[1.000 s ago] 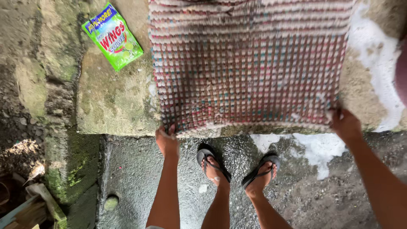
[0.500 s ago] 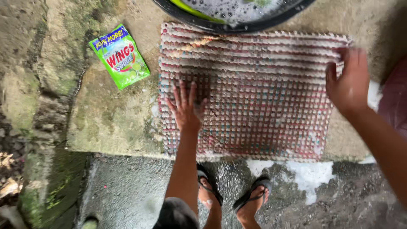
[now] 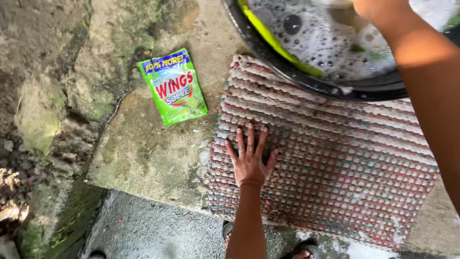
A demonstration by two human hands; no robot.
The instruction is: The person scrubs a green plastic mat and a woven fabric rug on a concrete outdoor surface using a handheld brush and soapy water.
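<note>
Woven mat (image 3: 335, 163), pink/white/teal checks, wet and grimy, lies flat on the concrete slab (image 3: 143, 153), far edge tucked under the black basin (image 3: 268, 52) of suds. Left hand (image 3: 250, 160) open, palm flat on mat, fingers spread. Right hand (image 3: 378, 9) over the basin, cut off by the frame; cannot tell its grip. Green packet (image 3: 175, 86) beside mat.

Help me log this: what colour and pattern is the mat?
The mat is woven in rows of small pink, white and teal knots; the head view shows it.
</note>
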